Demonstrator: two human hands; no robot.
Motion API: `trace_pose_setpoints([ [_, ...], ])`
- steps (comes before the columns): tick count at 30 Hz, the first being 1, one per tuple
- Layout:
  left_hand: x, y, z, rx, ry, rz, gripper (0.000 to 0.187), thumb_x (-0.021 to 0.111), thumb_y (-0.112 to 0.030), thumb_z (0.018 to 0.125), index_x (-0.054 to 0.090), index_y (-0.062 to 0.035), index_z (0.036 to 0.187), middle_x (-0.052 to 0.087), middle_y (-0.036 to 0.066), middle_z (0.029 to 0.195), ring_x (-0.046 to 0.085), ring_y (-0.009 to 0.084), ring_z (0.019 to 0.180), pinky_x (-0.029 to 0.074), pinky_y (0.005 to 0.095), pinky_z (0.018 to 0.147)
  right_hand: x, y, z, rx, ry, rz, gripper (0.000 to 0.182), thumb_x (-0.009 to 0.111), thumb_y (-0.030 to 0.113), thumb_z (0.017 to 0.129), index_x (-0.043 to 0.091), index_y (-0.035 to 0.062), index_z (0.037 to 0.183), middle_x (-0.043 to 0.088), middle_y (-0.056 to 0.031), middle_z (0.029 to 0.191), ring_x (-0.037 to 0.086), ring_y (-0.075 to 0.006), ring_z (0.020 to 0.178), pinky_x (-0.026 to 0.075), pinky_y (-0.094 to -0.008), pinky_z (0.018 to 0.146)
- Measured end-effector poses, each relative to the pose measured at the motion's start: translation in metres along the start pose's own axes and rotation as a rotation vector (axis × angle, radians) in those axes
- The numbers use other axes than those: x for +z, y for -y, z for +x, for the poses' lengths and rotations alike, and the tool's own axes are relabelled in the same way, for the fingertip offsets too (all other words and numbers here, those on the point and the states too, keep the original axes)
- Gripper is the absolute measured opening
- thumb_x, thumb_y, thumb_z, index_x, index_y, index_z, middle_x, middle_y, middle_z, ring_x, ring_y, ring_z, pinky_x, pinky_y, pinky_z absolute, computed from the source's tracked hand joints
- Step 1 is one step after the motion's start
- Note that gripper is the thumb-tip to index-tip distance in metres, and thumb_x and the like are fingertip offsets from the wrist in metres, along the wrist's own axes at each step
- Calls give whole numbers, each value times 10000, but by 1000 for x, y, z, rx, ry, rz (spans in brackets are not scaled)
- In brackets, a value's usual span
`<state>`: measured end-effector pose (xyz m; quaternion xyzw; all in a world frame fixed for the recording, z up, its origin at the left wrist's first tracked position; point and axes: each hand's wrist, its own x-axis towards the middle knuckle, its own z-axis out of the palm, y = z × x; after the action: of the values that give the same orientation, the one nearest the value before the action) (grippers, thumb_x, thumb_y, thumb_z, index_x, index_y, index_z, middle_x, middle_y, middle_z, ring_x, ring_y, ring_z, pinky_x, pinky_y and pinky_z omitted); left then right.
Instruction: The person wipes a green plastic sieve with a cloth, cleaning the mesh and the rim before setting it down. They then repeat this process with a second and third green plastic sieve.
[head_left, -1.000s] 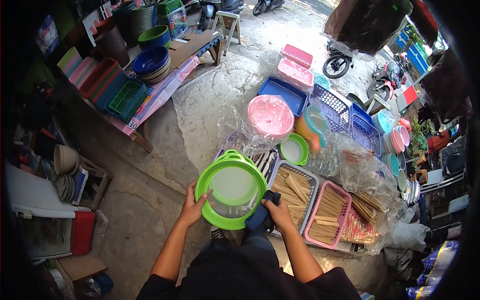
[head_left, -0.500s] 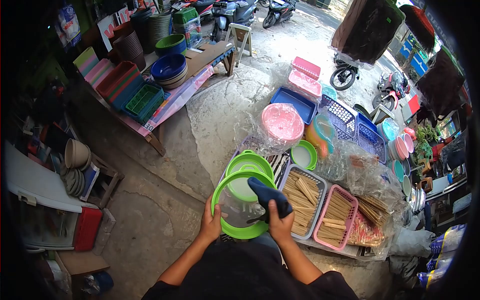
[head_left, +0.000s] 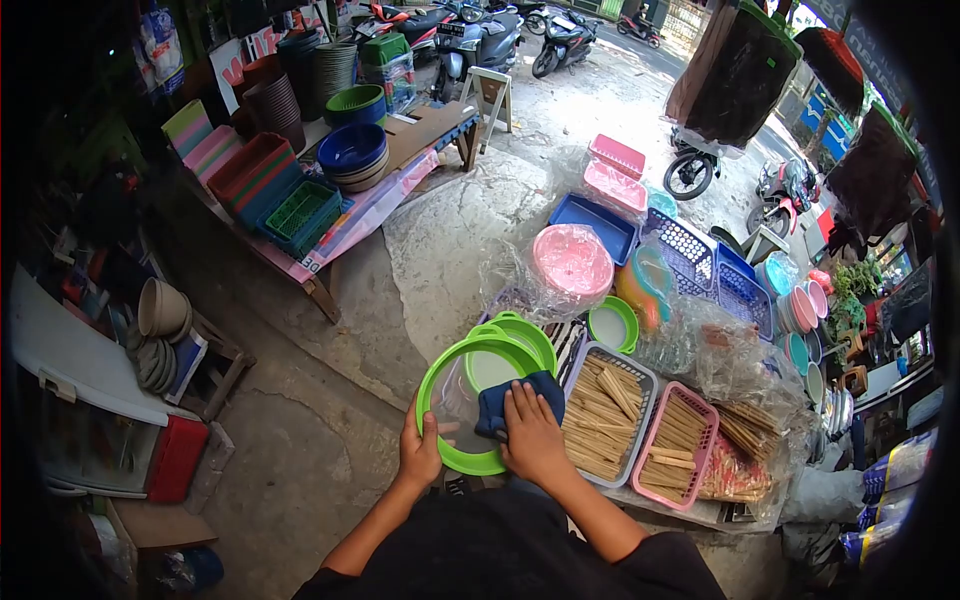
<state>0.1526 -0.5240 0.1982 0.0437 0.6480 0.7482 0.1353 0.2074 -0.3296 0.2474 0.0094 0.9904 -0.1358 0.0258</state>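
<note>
My left hand grips the near left edge of a round sieve with a bright green rim and fine see-through mesh; some of its fingers show through the mesh. Over the sieve's right side lies a folded dark blue cloth. My right hand presses this cloth against the sieve, its fingers laid along the fabric. Just beyond, partly covered by the held sieve, is another green-rimmed sieve. A smaller green-rimmed sieve sits farther right, behind the grey basket.
A grey basket and a pink basket hold wooden sticks on the low display. Behind them are a plastic-wrapped pink basin and blue trays. A table with stacked tubs stands at left. Motorbikes are parked beyond.
My right hand has brought the cloth down from above the sieve's right edge and spread it against the sieve. The sieve has tilted and shifted slightly left. The camera view has shifted a little.
</note>
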Motion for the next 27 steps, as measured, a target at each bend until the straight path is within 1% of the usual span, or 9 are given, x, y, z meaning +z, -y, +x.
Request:
trace_pose_setpoints([
  [4, 12, -2, -9, -9, 96, 18, 606, 417, -416, 1050, 258, -92, 1537, 485, 169, 1393, 692, 268, 960, 581, 322, 666, 17, -1, 33, 58, -120, 190, 786, 664, 124, 786, 319, -56, 1469, 310, -255, 1542, 265, -382, 1459, 212, -473, 1192],
  [7, 17, 5, -8, -21, 111, -24, 572, 422, -374, 1059, 290, -72, 1527, 508, 158, 1367, 674, 209, 971, 563, 285, 708, 24, 18, 40, -90, -223, 427, 791, 653, 108, 790, 305, -52, 1483, 289, -255, 1555, 233, -390, 1472, 197, -481, 1198],
  [9, 11, 20, 5, 255, 29, 159, 526, 422, -324, 1066, 340, -45, 1504, 532, 146, 1336, 644, 147, 993, 530, 236, 756, 22, 26, 31, -262, -75, 488, 783, 645, 104, 795, 313, -29, 1492, 276, -235, 1570, 217, -372, 1483, 192, -474, 1206],
  [10, 10, 6, 2, 93, 17, 45, 491, 418, -281, 1068, 371, -24, 1485, 542, 141, 1330, 612, 105, 1032, 493, 196, 785, 22, 28, 27, -348, -6, 503, 790, 643, 94, 787, 315, -20, 1496, 275, -225, 1574, 217, -362, 1485, 191, -471, 1209],
  [13, -7, 21, 18, 243, -15, 127, 519, 436, -335, 1061, 367, -57, 1494, 543, 145, 1333, 648, 144, 994, 525, 226, 729, 2, 8, 17, -459, 263, 418, 752, 648, 105, 791, 370, 24, 1485, 284, -159, 1588, 219, -304, 1493, 202, -479, 1209],
  [16, -9, -9, 13, 11, -66, -48, 553, 458, -405, 1043, 376, -98, 1496, 547, 153, 1334, 685, 199, 944, 554, 271, 660, -22, -19, 10, -496, 452, 159, 599, 619, 140, 833, 488, 54, 1411, 354, -115, 1564, 279, -248, 1477, 254, -477, 1188],
  [18, -16, -10, 13, 10, -45, 26, 588, 469, -461, 1024, 376, -128, 1501, 532, 158, 1351, 705, 246, 901, 568, 305, 607, -24, -42, 14, -433, 278, -256, 492, 557, 163, 871, 551, 73, 1355, 434, -98, 1518, 356, -231, 1439, 283, -465, 1168],
  [22, -15, -20, 7, -97, 78, 30, 589, 470, -460, 1024, 381, -126, 1501, 508, 158, 1379, 702, 241, 912, 565, 293, 616, -46, -67, 47, -666, -277, -404, 435, 496, 191, 895, 584, 97, 1310, 478, -71, 1485, 406, -225, 1406, 287, -412, 1156],
  [27, -11, -25, 10, -32, 80, 108, 576, 475, -456, 1023, 408, -127, 1492, 530, 144, 1317, 698, 221, 886, 564, 286, 616, -33, -60, 49, -624, -252, -455, 452, 468, 198, 896, 597, 23, 1292, 500, -98, 1465, 394, -266, 1415, 233, -449, 1185],
])
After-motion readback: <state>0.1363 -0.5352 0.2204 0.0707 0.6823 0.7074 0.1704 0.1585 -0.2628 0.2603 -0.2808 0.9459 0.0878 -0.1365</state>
